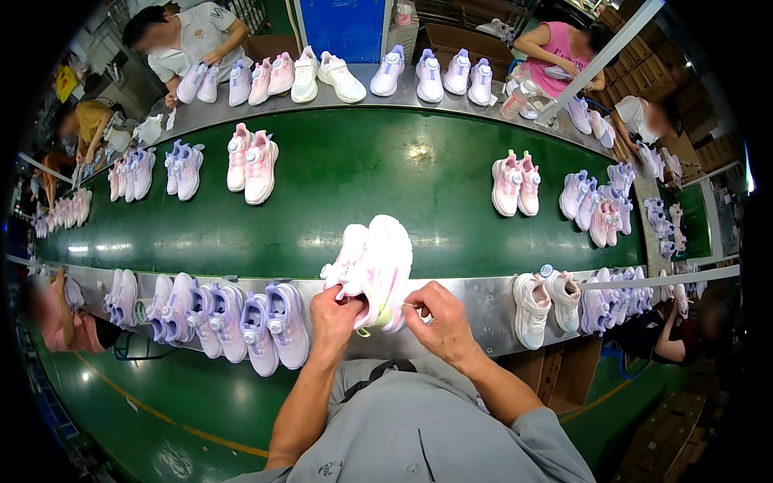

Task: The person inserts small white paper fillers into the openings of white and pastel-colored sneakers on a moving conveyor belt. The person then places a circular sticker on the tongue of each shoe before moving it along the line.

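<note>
A white and pink sneaker [388, 258] with a yellow-green heel loop is tilted on its side in front of me, toe pointing away. My left hand [334, 320] is closed on it at the ankle opening, with some fingers hidden inside. My right hand [443, 320] is beside the heel, thumb and fingers pinched together close to the sole's edge. Whatever is between those fingertips is too small to make out. Behind the held sneaker, to its left, a second pale pink sneaker [346, 251] is partly covered by it.
A green conveyor belt [386, 185] runs across, carrying pink pairs [252, 165] and lilac pairs [183, 171]. On the near metal ledge [483, 306] are lilac sneakers [287, 322] at left and cream sneakers [531, 310] at right. Co-workers [193, 44] sit along the far side and both ends.
</note>
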A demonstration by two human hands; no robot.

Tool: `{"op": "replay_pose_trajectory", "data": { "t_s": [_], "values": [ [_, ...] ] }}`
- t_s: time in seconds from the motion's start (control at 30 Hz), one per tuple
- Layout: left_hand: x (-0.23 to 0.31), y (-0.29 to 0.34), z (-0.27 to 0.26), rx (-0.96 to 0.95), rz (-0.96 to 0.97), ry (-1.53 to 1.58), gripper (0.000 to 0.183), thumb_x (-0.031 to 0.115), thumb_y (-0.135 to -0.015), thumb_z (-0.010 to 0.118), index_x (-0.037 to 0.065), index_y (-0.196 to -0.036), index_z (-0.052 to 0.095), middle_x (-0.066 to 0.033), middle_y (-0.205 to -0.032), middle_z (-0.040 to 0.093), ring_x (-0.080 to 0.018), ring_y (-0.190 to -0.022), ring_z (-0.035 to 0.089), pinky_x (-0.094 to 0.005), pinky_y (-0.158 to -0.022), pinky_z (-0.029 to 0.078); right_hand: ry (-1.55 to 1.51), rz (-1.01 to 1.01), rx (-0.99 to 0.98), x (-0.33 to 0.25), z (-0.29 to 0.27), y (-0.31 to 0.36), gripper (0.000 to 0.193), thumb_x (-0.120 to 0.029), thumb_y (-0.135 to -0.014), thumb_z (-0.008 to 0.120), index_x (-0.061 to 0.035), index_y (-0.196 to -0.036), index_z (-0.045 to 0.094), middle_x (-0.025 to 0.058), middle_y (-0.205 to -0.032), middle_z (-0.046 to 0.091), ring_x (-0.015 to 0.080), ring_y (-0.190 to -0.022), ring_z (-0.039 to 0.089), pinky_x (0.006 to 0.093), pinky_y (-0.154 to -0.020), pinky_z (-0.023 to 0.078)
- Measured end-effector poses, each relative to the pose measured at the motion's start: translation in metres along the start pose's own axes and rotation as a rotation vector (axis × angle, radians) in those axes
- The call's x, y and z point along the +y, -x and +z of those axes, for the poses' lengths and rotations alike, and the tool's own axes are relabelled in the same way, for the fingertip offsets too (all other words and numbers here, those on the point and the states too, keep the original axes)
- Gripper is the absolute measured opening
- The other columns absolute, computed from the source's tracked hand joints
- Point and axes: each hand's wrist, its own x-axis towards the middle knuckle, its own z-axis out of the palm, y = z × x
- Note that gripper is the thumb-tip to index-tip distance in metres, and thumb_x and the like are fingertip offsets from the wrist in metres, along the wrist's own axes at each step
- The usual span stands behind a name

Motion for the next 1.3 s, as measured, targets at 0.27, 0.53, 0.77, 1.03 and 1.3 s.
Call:
{"op": "replay_pose_trajectory", "data": {
  "t_s": [0.27,0.53,0.77,1.03,1.3],
  "values": [
    [0.006,0.01,-0.015,-0.133,0.074,-0.055,0.032,0.0,-0.078,0.071,-0.004,-0.109,0.077,-0.0068,-0.093,0.078,-0.0124,-0.085,0.07,-0.031,-0.079,0.057,0.028,0.011,0.098,0.001,-0.008,-0.033,0.01,0.0,-0.086,0.073,0.0,-0.095,0.068,0.0102,-0.086,0.063,0.0192,-0.07,0.063,0.0319,-0.064,0.052],
    [0.021,0.002,-0.049,-0.25,0.347,-0.46,0.028,0.011,-0.082,0.073,0.0,-0.108,0.074,-0.0215,-0.103,0.072,-0.0348,-0.098,0.07,-0.0439,-0.085,0.055,-0.011,0.107,0.154,0.007,-0.02,-0.056,0.005,0.0,-0.092,0.068,-0.0005,-0.091,0.063,0.0004,-0.082,0.055,0.0087,-0.072,0.051,0.0248,-0.065,0.043],
    [0.043,-0.012,-0.09,-0.061,0.623,-1.129,0.035,0.019,-0.081,0.076,0.012,-0.115,0.076,-0.0137,-0.122,0.072,-0.0325,-0.113,0.066,-0.0507,-0.077,0.053,-0.487,0.278,0.019,0.0,-0.025,-0.045,0.009,-0.006,-0.097,0.07,-0.0023,-0.095,0.062,-0.0007,-0.084,0.056,0.0069,-0.07,0.051,0.0227,-0.064,0.043],
    [0.1,0.0,-0.1,-0.185,1.247,-1.373,0.017,0.014,-0.079,0.068,0.003,-0.092,0.071,-0.0092,-0.097,0.068,-0.0238,-0.099,0.062,-0.0395,-0.077,0.046,-0.563,0.327,-0.013,-0.015,-0.05,-0.041,0.01,-0.009,-0.098,0.07,0.0006,-0.1,0.067,0.0085,-0.09,0.071,0.0149,-0.075,0.067,0.029,-0.067,0.055],
    [0.127,0.023,-0.09,-0.35,1.82,-1.219,0.019,0.016,-0.065,0.066,0.001,-0.077,0.069,-0.0048,-0.088,0.065,-0.0177,-0.084,0.054,-0.034,-0.068,0.042,-0.177,-0.179,-0.114,-0.062,-0.065,-0.061,0.014,0.002,-0.088,0.077,0.001,-0.101,0.072,0.0099,-0.097,0.073,0.02,-0.086,0.07,0.0318,-0.076,0.057]
  ]
}}
